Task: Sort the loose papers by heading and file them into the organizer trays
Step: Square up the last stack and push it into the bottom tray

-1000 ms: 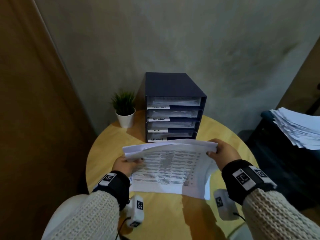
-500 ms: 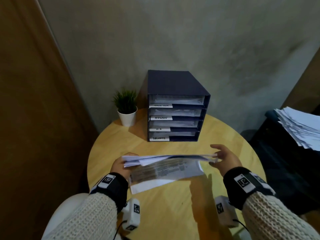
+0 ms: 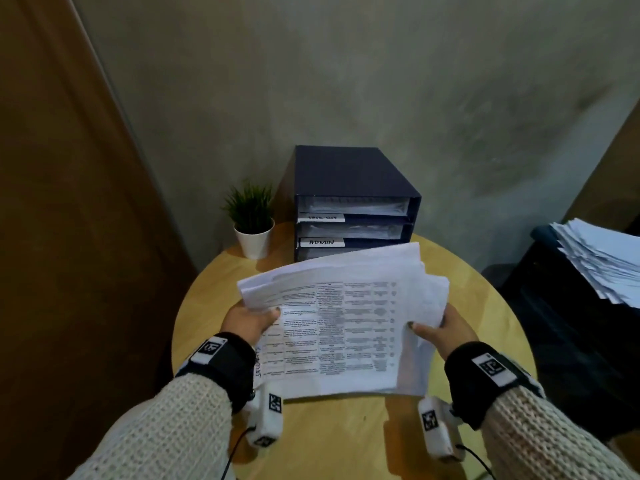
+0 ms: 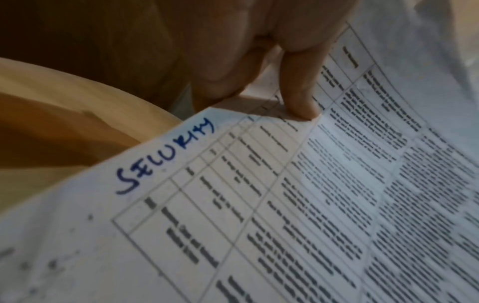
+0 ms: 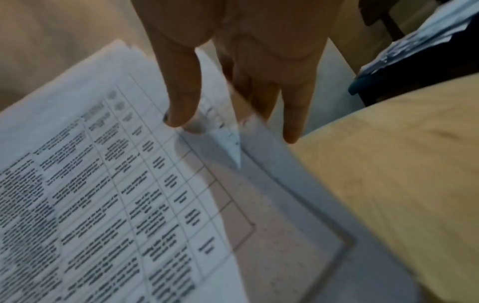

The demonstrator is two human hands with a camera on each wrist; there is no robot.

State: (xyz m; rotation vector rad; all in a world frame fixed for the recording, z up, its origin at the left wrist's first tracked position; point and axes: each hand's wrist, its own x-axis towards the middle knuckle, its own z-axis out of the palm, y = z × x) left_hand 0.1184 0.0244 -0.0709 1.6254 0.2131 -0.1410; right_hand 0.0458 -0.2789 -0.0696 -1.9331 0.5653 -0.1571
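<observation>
I hold a stack of white printed papers (image 3: 346, 320) above the round wooden table (image 3: 485, 306), tilted up toward me. My left hand (image 3: 251, 318) grips its left edge, thumb (image 4: 300, 98) on the top sheet. That sheet (image 4: 285, 205) is a printed table with "SECURITY" handwritten in blue at its corner. My right hand (image 3: 440, 327) pinches the right edge, thumb (image 5: 181, 102) on top and fingers underneath. The dark blue organizer (image 3: 353, 199) stands behind the stack with labelled trays, one reading "ADMIN"; its lower trays are hidden by the papers.
A small potted plant (image 3: 251, 220) in a white pot stands left of the organizer. A tall untidy pile of papers (image 3: 602, 258) lies on a dark surface to the right, off the table. A wall runs close behind and a brown panel on the left.
The stack was held flat and edge-on half a second ago; it is now tipped up so the top sheet faces me, covering the lower trays. My right hand has closed on the edge.
</observation>
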